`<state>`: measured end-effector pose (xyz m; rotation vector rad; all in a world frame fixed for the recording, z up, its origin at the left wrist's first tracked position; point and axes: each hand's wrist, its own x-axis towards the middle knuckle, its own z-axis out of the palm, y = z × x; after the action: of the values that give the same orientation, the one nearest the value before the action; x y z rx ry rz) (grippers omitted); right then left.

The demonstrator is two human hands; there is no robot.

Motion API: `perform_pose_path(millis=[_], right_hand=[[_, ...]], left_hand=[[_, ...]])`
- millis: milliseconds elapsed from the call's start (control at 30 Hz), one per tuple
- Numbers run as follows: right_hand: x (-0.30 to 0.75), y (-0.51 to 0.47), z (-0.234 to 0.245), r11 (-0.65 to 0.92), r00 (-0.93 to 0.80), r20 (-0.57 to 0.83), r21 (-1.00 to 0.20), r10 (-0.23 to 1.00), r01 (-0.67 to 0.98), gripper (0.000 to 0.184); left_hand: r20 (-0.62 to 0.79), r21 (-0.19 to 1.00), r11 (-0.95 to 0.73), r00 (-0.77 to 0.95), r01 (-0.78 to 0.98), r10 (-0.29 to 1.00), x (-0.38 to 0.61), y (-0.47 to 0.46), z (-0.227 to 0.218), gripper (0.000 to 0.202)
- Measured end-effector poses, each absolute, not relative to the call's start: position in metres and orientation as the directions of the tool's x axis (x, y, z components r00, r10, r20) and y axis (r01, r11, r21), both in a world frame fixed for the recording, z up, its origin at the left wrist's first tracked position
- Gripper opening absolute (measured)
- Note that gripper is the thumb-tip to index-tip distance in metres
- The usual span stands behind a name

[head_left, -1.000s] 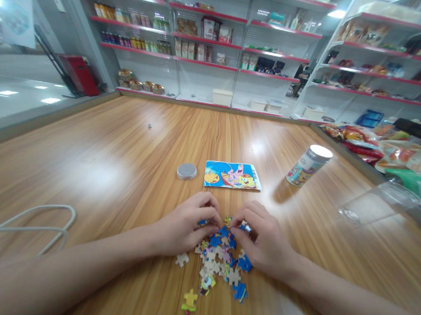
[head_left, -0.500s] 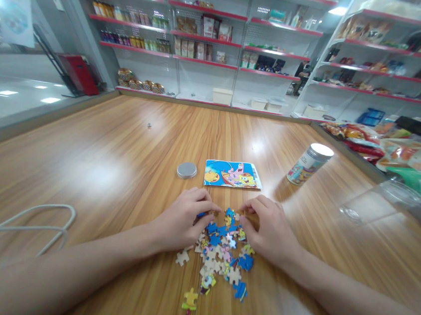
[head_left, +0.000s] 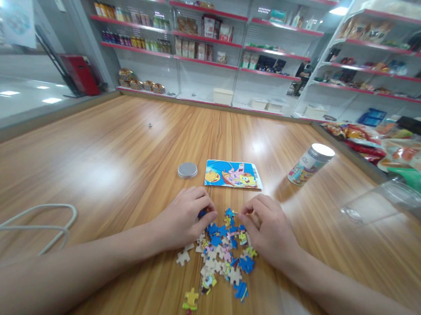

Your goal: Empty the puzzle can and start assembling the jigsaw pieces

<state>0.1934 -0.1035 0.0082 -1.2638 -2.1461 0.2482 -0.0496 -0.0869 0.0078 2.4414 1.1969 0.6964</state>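
Observation:
Loose jigsaw puzzle pieces [head_left: 219,252], some blue or yellow side up and others bare wood, lie in a heap between my two hands. My left hand [head_left: 185,217] is at the upper left of the heap, its fingers curled toward the thumb around a blue puzzle piece [head_left: 202,214], mostly hidden. Across the heap, my right hand [head_left: 268,229] is closed, with thumb and index bent together at the upper edge of the pieces. Whatever it holds is hidden. A yellow piece [head_left: 191,300] lies apart, nearest me. Beyond the hands is a cartoon picture card [head_left: 234,175].
Left of the card lies a round metal lid [head_left: 187,170]. A printed canister [head_left: 309,164] stands to the right, near a clear plastic container [head_left: 382,203]. A white cable [head_left: 39,207] loops at the left. Bagged goods [head_left: 406,153] border the table's right edge, with stocked shelves [head_left: 208,38] behind.
My left index finger has curled in and down toward the thumb. My right thumb and fingertips have moved slightly closer together. The heap and other objects stay where they were.

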Motion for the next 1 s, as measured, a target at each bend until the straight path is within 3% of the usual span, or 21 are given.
perform_pose_path(millis=[167, 267, 367, 433, 633, 867, 933, 1000], right_hand=[[0.192, -0.108, 0.013, 0.590, -0.418, 0.429, -0.436, 0.800, 0.680, 0.003], [0.189, -0.112, 0.015, 0.681, -0.530, 0.428, -0.431, 0.732, 0.592, 0.020], [0.187, -0.113, 0.012, 0.701, -0.595, 0.374, -0.438, 0.711, 0.563, 0.012], [0.186, -0.111, 0.009, 0.685, -0.580, 0.369, -0.458, 0.726, 0.566, 0.002], [0.189, -0.105, 0.004, 0.673, -0.512, 0.438, -0.528, 0.739, 0.518, 0.011], [0.190, -0.111, 0.016, 0.784, -0.485, 0.616, -0.471, 0.621, 0.405, 0.017], [0.190, -0.114, 0.018, 0.792, -0.545, 0.575, -0.446, 0.610, 0.416, 0.008], [0.188, -0.116, 0.018, 0.790, -0.628, 0.484, -0.429, 0.610, 0.438, 0.013]], left_hand=[[0.270, 0.429, -0.608, 0.548, 0.668, 0.792, -0.050, -0.091, 0.013, 0.009], [0.262, 0.400, -0.617, 0.561, 0.677, 0.785, -0.051, -0.092, 0.014, 0.008], [0.260, 0.394, -0.616, 0.561, 0.682, 0.786, -0.052, -0.090, 0.013, 0.006], [0.252, 0.399, -0.611, 0.558, 0.684, 0.790, -0.051, -0.090, 0.013, 0.004], [0.234, 0.426, -0.607, 0.567, 0.671, 0.790, -0.051, -0.088, 0.011, 0.001], [0.286, 0.455, -0.624, 0.559, 0.636, 0.778, -0.052, -0.087, 0.007, 0.005], [0.301, 0.458, -0.624, 0.550, 0.633, 0.779, -0.052, -0.086, 0.006, 0.008], [0.315, 0.459, -0.628, 0.546, 0.629, 0.777, -0.052, -0.085, 0.004, 0.011]])
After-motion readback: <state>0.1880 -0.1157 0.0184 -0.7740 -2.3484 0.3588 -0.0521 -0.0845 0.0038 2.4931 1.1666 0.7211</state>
